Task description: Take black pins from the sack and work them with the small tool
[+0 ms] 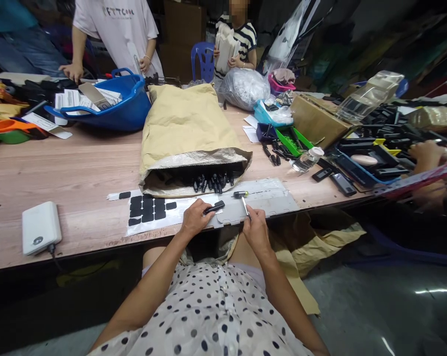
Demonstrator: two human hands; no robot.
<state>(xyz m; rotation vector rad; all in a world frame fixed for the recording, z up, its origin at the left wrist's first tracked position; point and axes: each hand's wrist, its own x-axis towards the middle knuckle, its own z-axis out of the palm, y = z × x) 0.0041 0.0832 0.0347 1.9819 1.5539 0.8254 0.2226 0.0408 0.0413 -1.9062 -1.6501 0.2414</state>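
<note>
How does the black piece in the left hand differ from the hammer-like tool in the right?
Colour: the black piece looks dark all over; the hammer-like tool has a pale shaft and yellow-green on its head.
Shape: the black piece is one short bar; the hammer-like tool has a crosswise head.
Pose: the black piece points rightward from the left hand; the tool's shaft points away from the person.
Shared: each is held in one hand.

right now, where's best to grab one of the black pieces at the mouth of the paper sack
Probably by its near end, coming from the person's side: the black pieces lie bunched with slim ends pointing that way. The paper sack covers from above but opens toward the person, so a low approach looks easiest.
</note>
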